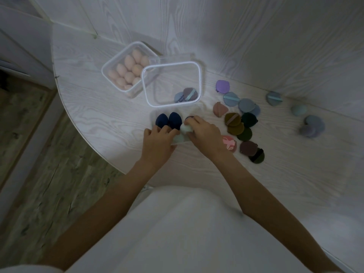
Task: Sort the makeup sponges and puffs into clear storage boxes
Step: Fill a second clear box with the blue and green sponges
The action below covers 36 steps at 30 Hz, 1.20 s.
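**Gathering the loose sponges by the near box**

My left hand has its fingers curled down over a pale mint sponge at the front of the surface, fingertips touching the two navy sponges that stand just beyond. My right hand pinches another pale sponge beside a dark one I can barely make out. The peach sponges fill the far clear box; the near clear box holds only two puffs in its corner. The remaining puffs lie scattered to my right.

The risk, as I judge it: the egg-shaped navy sponges could roll toward the edge if I nudge them, and in this dim light I might drop sponges in with the puffs.
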Available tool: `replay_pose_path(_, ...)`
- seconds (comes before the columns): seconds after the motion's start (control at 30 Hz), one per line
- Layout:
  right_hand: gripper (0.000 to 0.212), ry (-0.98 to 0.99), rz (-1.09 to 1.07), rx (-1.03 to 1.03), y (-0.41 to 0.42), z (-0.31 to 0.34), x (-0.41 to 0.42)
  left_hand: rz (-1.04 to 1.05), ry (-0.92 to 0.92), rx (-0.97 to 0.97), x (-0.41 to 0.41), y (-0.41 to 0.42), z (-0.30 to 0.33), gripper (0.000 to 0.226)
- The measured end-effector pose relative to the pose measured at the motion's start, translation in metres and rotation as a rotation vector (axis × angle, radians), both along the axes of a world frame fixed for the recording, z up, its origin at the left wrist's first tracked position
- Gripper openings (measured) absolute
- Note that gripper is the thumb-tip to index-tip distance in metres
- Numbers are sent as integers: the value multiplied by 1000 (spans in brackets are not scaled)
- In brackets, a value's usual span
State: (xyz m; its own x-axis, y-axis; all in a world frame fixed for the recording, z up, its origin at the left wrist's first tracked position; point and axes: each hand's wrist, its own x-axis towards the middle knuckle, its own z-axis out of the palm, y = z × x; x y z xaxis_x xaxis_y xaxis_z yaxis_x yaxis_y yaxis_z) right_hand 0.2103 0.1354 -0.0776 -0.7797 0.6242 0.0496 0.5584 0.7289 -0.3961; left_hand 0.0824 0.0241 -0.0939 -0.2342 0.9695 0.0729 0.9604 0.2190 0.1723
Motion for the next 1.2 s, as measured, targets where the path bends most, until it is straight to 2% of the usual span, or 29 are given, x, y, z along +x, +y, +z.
replay_pose_path(0.13, 13, -226, 49, 88, 3, -3, -10, 20, 53, -39, 3, 2, 1, 42)
replay_pose_path(0.27, 24, -461, 122, -83, 16, 9, -20, 12, 142, -97, 4, 3, -4, 35)
replay_pose_path(0.4, 28, -577, 166, -51, 14, 14, -24, -5, 152, -66, 5, 5, -8, 39)
replay_pose_path(0.57, 20, -516, 79, -12, 9, 4, -25, -60, 61, -10, -1, 3, -6, 43)
replay_pose_path(0.73, 20, -198, 54, -158, 22, 15, -11, -82, 54, -77, -7, 8, -4, 49)
replay_pose_path(0.8, 22, -127, 48, -160, 26, 17, -15, -91, 37, -78, -10, 9, -4, 52)
replay_pose_path(0.93, 34, -226, 103, -95, 26, 6, -21, -118, -71, -41, -13, 8, -7, 57)
replay_pose_path(1.03, 41, -233, 108, -87, 23, 1, -22, -70, -215, 31, -12, 7, -7, 48)
replay_pose_path(1.2, 21, -223, 99, 17, 13, -10, -7, -71, -176, 28, -12, 5, -7, 35)
